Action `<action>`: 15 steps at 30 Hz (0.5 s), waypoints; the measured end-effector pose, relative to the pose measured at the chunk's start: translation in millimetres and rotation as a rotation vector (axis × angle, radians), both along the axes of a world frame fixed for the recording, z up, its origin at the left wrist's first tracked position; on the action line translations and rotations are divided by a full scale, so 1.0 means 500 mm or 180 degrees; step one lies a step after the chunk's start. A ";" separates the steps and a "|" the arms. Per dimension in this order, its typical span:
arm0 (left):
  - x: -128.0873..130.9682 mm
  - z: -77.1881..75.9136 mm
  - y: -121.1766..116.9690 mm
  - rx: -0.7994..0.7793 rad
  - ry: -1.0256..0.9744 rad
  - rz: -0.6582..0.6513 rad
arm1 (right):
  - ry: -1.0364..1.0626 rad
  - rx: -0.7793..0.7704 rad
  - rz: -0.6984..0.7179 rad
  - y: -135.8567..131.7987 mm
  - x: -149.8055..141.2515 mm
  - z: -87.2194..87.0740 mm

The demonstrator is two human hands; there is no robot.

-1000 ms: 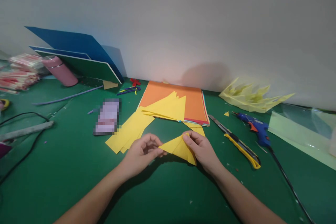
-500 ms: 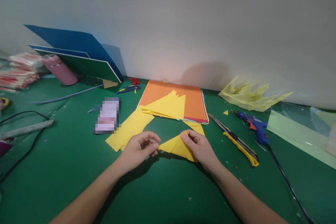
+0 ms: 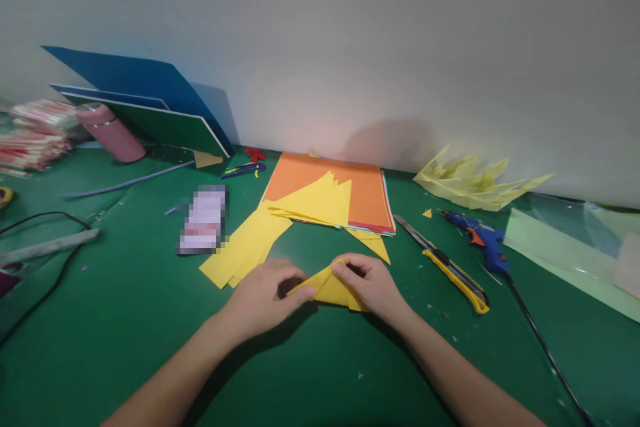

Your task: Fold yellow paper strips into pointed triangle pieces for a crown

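Between my two hands, just above the green tabletop, is a folded piece of yellow paper (image 3: 330,287). My left hand (image 3: 273,293) pinches its left point, thumb on the near face and fingers behind. On the other side my right hand (image 3: 367,283) grips the upper right part, its thumb pressed near the top corner. Beyond them, a stack of yellow paper triangles (image 3: 320,203) lies on orange sheets (image 3: 300,173). Longer yellow strips (image 3: 235,253) spread out at the left of that pile. The fingertips behind the folded paper are hidden.
To the right lie a yellow utility knife (image 3: 455,273) with its blade out and a blue glue gun (image 3: 480,237) with a cord. A pale yellow folded-paper piece (image 3: 475,180) stands near the wall. At left are a blurred-out phone-like object (image 3: 203,220) and a pink bottle (image 3: 113,133).
My left hand has moved right and closed over the left point of the folded yellow paper. My right hand keeps its hold, and the paper is tilted a little differently.
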State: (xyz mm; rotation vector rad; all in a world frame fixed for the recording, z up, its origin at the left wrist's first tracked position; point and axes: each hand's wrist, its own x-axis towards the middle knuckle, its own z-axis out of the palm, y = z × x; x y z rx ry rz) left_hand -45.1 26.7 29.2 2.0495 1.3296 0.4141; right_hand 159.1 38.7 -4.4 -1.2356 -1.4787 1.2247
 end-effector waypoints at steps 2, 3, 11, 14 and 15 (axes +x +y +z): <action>0.017 -0.005 -0.006 0.0206 0.0048 0.0005 | 0.0037 0.0154 0.0148 -0.003 -0.003 0.001; 0.024 -0.009 -0.009 0.0104 -0.0058 -0.0011 | 0.0059 0.0217 0.0216 -0.005 -0.005 0.002; 0.020 -0.036 0.003 -0.0354 -0.0935 0.0928 | 0.0282 -0.0066 0.0028 -0.001 0.007 -0.007; 0.011 -0.042 0.009 -0.0546 -0.1159 0.1063 | 0.0221 -0.0182 0.0045 0.002 0.011 -0.006; 0.011 -0.043 0.010 -0.0537 -0.1163 0.1067 | 0.0208 -0.0195 0.0040 0.002 0.010 -0.006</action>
